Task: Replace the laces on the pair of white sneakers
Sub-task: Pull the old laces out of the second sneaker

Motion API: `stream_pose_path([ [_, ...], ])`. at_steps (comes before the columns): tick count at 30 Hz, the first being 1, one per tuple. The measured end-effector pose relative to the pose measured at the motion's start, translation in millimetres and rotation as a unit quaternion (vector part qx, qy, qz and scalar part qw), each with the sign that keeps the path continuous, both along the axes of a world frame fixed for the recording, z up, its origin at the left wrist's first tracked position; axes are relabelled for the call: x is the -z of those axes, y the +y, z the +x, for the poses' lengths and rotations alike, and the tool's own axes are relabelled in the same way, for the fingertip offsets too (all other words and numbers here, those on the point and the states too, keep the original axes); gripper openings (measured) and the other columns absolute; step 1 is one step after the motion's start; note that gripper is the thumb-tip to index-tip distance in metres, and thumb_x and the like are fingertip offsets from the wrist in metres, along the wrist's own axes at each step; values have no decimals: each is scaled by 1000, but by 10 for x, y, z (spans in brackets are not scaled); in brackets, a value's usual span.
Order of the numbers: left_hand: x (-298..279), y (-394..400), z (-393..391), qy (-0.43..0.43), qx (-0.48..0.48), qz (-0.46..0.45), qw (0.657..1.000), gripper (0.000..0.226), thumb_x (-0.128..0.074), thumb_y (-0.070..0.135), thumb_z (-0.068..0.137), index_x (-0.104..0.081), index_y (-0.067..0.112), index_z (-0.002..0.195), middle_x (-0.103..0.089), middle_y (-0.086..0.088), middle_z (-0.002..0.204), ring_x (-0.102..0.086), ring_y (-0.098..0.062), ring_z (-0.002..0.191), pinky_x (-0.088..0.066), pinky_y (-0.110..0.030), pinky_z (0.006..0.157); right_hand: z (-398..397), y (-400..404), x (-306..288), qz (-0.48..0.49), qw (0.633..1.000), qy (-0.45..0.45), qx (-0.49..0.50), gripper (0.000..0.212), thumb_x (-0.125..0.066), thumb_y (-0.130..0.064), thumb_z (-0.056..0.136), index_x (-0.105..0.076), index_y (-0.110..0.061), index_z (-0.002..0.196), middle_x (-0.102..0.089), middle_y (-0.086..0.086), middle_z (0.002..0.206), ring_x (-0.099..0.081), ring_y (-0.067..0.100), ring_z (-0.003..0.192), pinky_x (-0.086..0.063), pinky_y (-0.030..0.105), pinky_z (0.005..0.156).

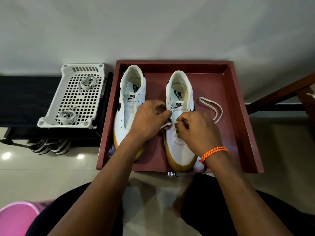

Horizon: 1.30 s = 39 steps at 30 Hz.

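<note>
step: threading lace (166, 125) thru R sneaker (181, 120) eyelets, lower rows.
L hand (150, 119): fingers curled, pinching lace just left of tongue.
R hand (196, 132): pinches lace tip over eyelet row.
L sneaker (130, 106): unlaced, just beyond L hand, in red tray (238, 116).
tip: keep lace flat, no twist; pull both ends even before next row.
spare laces: white basket (51, 109), well left of L hand.

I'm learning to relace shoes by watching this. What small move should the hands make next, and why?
Probably draw the lace snug through the eyelet it is being worked into on the right sneaker. The right hand pinches the lace end over the eyelets, the left hand grips the shoe's edge, only the lowest rows look laced, and a long loop lies slack beside it.
</note>
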<state>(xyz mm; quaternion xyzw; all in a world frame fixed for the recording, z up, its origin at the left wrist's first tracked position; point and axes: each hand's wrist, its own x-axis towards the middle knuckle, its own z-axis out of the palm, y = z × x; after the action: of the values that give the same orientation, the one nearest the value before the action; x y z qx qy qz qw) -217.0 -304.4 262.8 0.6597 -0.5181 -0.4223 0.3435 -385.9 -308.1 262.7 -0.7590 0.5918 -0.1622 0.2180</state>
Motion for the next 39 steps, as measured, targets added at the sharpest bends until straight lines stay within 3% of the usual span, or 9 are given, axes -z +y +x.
stream_pose_path([
  [5, -51, 7, -13, 11, -2, 6, 1000, 13, -64, 7, 99, -74, 7, 90, -78, -7, 71, -78, -24, 61, -67, -47, 69, -134, -122, -140, -46, 994, -54, 78, 19, -62, -31, 85, -72, -20, 74, -61, -6, 59, -60, 17, 58, -53, 38, 56],
  [9, -48, 17, -16, 14, -6, 3, 1000, 13, -64, 5, 97, -74, 4, 89, -78, -7, 70, -78, -24, 61, -66, -52, 70, -42, -23, -113, -3, 998, -57, 6, 31, -54, -30, 90, -79, -32, 108, -61, -8, 64, -58, 16, 63, -51, 35, 60],
  [13, -38, 10, -10, 6, -5, 6, 1000, 13, -64, 7, 98, -74, 3, 90, -77, -8, 69, -78, -24, 62, -66, -51, 73, 46, 40, 5, -17, 1000, 10, -10, 20, -56, -28, 97, -74, -22, 90, -71, 1, 76, -67, 28, 74, -49, 35, 60],
  [18, -55, 11, -13, 17, -6, 11, 1000, 12, -65, 7, 99, -76, 8, 93, -78, -7, 72, -78, -23, 61, -66, -39, 64, -156, -140, -72, 5, 996, -81, 40, 24, -56, -36, 85, -75, -23, 80, -68, -6, 64, -64, 17, 63, -54, 38, 61],
  [22, -48, 3, -8, 28, -10, 19, 999, 13, -65, 7, 99, -76, 9, 93, -78, -6, 71, -78, -24, 61, -66, -39, 63, -183, -157, -80, -12, 992, -110, 66, 23, -56, -32, 86, -78, -26, 85, -68, -13, 65, -60, 8, 59, -50, 32, 59],
  [26, -41, 11, -8, 18, -6, 6, 1000, 14, -63, 4, 97, -75, 3, 89, -77, -8, 68, -77, -23, 60, -66, -36, 64, -28, -36, 1, 28, 995, -92, 21, 32, -51, -32, 90, -81, -23, 99, -78, -1, 86, -73, 22, 78, -60, 41, 72],
  [30, -42, 9, 4, 12, -4, 3, 1000, 15, -63, 4, 98, -75, 1, 89, -77, -8, 68, -77, -21, 60, -65, -33, 64, 5, -4, 33, 4, 1000, -29, -9, 18, -61, -25, 93, -75, -20, 83, -70, -1, 72, -68, 24, 72, -55, 40, 62],
  [34, -21, -4, 10, 19, 0, 9, 1000, 15, -64, 6, 99, -76, 3, 92, -78, -10, 71, -78, -26, 63, -67, -44, 72, -133, -116, -114, 29, 995, -86, 38, 24, -57, -36, 81, -76, -22, 75, -67, -6, 61, -65, 17, 62, -57, 40, 62],
  [39, -21, -4, -3, 26, -6, 13, 1000, 14, -65, 7, 99, -78, 8, 93, -79, -9, 73, -79, -28, 65, -67, -51, 75, -245, -151, -204, -2, 989, -135, 59, 22, -65, -15, 92, -84, -24, 84, -58, -22, 50, -59, 1, 50, -43, 20, 54],
])
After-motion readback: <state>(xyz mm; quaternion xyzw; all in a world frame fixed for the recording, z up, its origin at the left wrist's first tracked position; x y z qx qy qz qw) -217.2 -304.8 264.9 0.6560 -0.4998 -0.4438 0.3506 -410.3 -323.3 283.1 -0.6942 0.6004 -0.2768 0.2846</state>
